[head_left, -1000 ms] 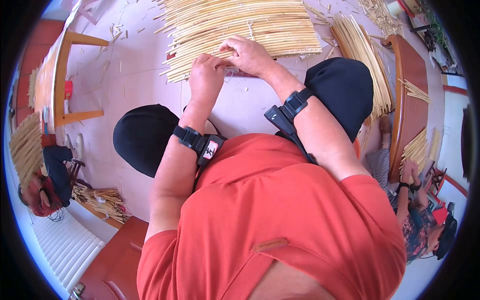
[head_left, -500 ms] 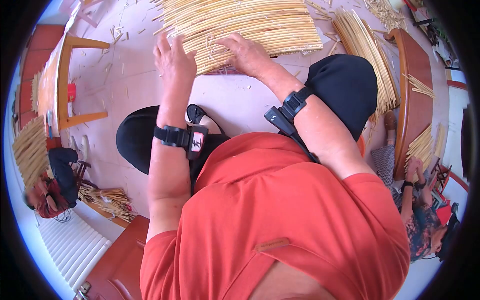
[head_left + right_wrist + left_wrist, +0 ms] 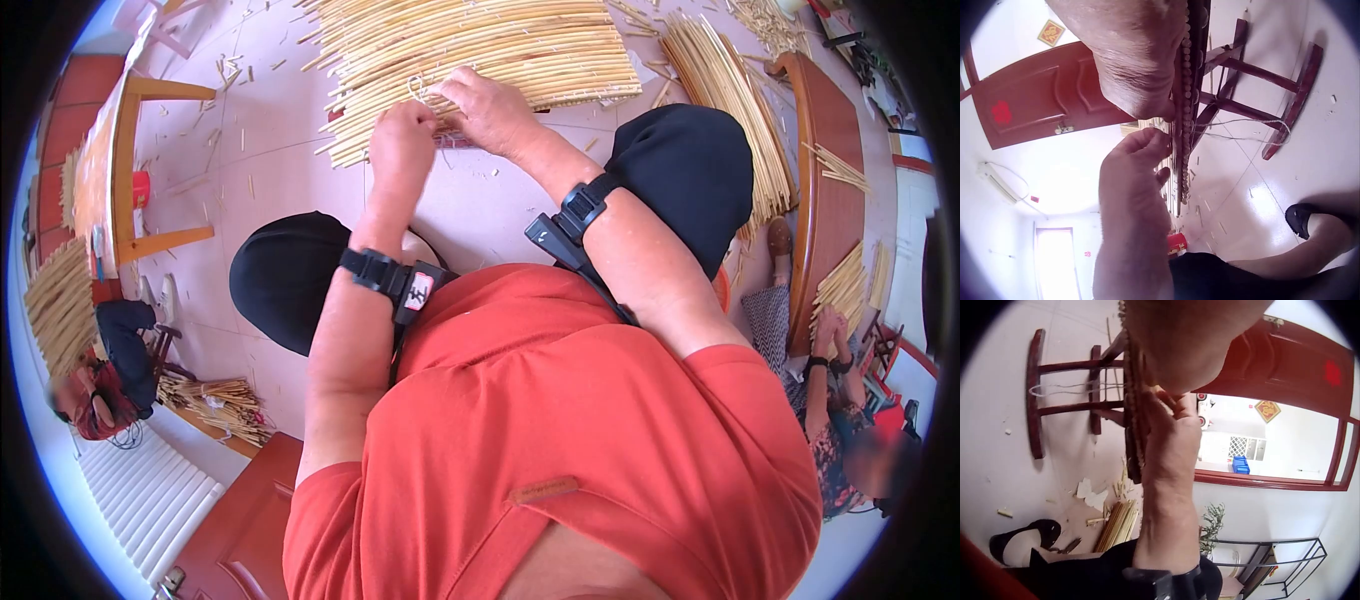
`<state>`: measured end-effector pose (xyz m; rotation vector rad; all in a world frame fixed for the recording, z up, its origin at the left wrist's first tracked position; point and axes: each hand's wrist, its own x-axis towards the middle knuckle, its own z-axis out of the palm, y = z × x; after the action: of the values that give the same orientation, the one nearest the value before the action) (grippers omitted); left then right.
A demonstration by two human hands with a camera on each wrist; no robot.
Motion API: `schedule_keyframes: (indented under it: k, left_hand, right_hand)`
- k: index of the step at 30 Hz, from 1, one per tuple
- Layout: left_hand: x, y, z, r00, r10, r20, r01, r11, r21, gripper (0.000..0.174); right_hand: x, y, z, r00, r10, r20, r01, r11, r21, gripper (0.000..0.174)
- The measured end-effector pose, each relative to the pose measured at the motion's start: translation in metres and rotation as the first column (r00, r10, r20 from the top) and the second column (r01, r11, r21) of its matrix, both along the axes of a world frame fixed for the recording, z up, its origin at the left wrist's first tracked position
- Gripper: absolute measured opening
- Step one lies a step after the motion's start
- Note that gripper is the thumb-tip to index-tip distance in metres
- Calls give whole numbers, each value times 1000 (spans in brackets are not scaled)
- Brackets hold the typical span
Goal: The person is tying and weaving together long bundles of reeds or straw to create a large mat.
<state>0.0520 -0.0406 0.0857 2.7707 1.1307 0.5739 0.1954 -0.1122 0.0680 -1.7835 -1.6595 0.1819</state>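
A mat of pale reed stalks lies in front of me, its rows bound with thin string. My left hand is at the near edge with fingers curled, pinching the pale string. Close beside it, my right hand bends over the last stalks and pinches the string near its loop. In the right wrist view the left thumb and fingers meet at the stalks. Below the mat hangs a string loop. The fingertips are partly hidden by the hands.
A dark red wooden stand supports the mat. To the right lie a bundle of stalks and a brown bench. A wooden table is at left. Two other people sit at the sides. Stalk scraps litter the floor.
My left hand swung out to the left with spread fingers half a second ago, then came back beside the right hand with fingers curled. The right hand stayed near the mat edge.
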Motion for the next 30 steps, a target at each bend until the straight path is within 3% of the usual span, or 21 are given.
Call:
schedule_keyframes:
  k: [1,2,3,4,6,7,8,9,10,11,14,15,22,23,24,25,26,28,29,30]
  left_hand:
    - [2,9,16,987,113,117,-39,862,-505,8]
    - [1,17,28,951,268,156,6,487,-873,8]
    - [-6,22,35,803,440,403,313,264,-912,11]
    - [-10,32,42,717,500,485,440,214,-872,14]
    - [-8,37,54,724,524,448,96,566,-818,12]
    - [-12,38,49,725,524,448,96,567,-818,12]
    - [-21,40,38,862,314,398,-114,885,-451,14]
    - [-28,40,27,963,161,217,-179,982,67,18]
    - [-34,37,20,973,-14,228,11,1000,16,27]
    - [-36,29,8,980,-49,192,64,995,-72,26]
    - [-18,-15,12,985,-32,172,72,970,-231,26]
    - [-14,-21,6,994,-20,104,31,994,-107,20]
    - [-10,-2,-5,987,-98,-126,91,994,-61,4]
    - [-11,9,-3,990,63,123,14,839,-544,3]
    - [-10,18,10,913,322,250,80,459,-885,6]
    - [-13,19,24,651,514,558,502,259,-825,9]
    - [-22,34,17,386,622,681,804,135,-579,12]
    - [-20,31,52,360,692,626,682,263,-683,18]
    - [-20,32,50,359,691,627,682,265,-682,18]
    - [-22,33,44,598,448,665,212,711,-670,20]
  right_hand:
    - [1,0,2,1000,-2,20,3,1000,-19,34]
    - [0,-1,3,999,-4,39,6,999,-40,32]
    - [0,-2,1,999,-4,37,5,999,-43,32]
    - [0,-1,0,998,-3,64,6,999,-32,32]
    - [1,0,-1,996,-5,90,7,1000,-19,31]
    - [1,1,-2,997,1,77,1,1000,-27,32]
    - [1,2,-2,998,8,64,-5,999,-34,32]
    - [1,3,-2,998,6,63,-4,1000,-31,32]
    - [2,4,-4,999,8,38,-7,1000,-19,32]
    - [2,3,-6,1000,10,13,-10,1000,-11,32]
    - [1,3,-5,1000,4,0,-4,1000,-22,33]
    - [1,3,-5,1000,6,3,-6,1000,-25,33]
    - [3,2,-5,1000,24,13,-24,1000,-4,29]
    - [3,1,-5,999,31,14,-31,1000,4,27]
    - [3,0,-3,999,30,13,-30,1000,3,27]
    - [2,-1,-1,999,22,28,-22,1000,-18,26]
    - [2,-2,1,999,16,44,-15,999,-38,26]
    - [3,-1,-1,999,28,35,-27,999,-27,26]
    - [3,1,-3,999,39,26,-39,999,-14,27]
    - [3,1,-2,999,41,25,-40,999,-12,27]
